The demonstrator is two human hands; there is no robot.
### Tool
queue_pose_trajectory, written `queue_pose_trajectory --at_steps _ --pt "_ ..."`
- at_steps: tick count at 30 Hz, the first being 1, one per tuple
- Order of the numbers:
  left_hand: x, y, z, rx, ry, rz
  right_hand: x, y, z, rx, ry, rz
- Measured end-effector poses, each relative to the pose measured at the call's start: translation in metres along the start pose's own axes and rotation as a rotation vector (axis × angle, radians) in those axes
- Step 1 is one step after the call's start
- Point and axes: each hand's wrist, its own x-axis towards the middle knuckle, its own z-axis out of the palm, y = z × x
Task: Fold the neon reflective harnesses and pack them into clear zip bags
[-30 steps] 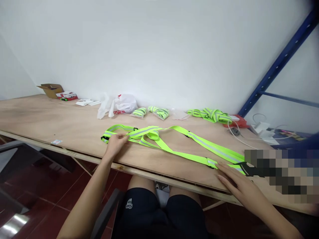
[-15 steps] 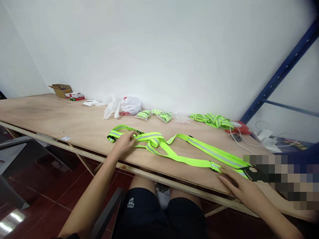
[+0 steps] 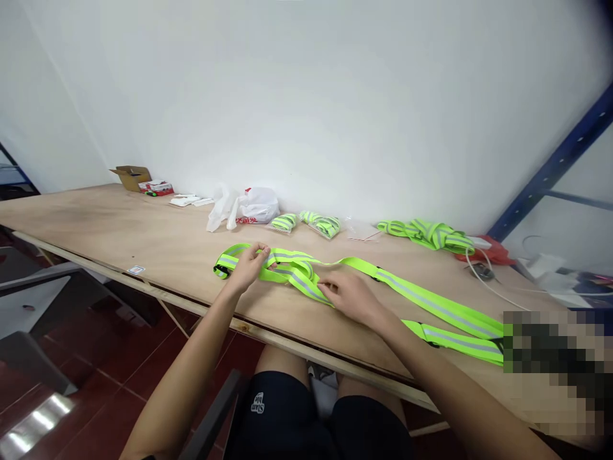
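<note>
A neon-yellow reflective strap harness (image 3: 431, 305) with grey stripes and black buckles lies stretched along the front of the table. My left hand (image 3: 249, 265) is closed on its band near the looped left end, thumb and fingers pinched together. Farther right, my right hand (image 3: 348, 295) has its fingers closed at the lower band, beside the spot where the straps cross. My right hand and forearm hide part of the lower strap. The harness's right end runs into a blurred patch.
Along the wall sit a cardboard box (image 3: 133, 177), a white plastic bag (image 3: 258, 206), bagged folded straps (image 3: 327, 226), a clear bag (image 3: 363, 229) and a loose strap bundle (image 3: 421, 234). Cables and a red bag (image 3: 498, 251) lie at right. The table's front edge (image 3: 268, 335) runs above my lap.
My right hand has moved left from the harness's right end to the crossing straps. My left hand stays on the band, slightly raised. The view has shifted a little.
</note>
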Motion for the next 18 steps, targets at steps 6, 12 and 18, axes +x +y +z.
queue_pose_trajectory --at_steps 6,12,18 --pt "-0.002 0.010 -0.001 -0.003 -0.055 0.032 0.061 -0.008 0.044 0.324 0.081 -0.072" --pt "-0.015 0.004 -0.003 0.013 -0.075 0.090 0.071 0.004 0.065 0.250 -0.046 0.014" --pt "-0.032 -0.016 0.004 0.085 -0.028 0.109 0.067 0.005 0.062 0.311 -0.055 0.182"
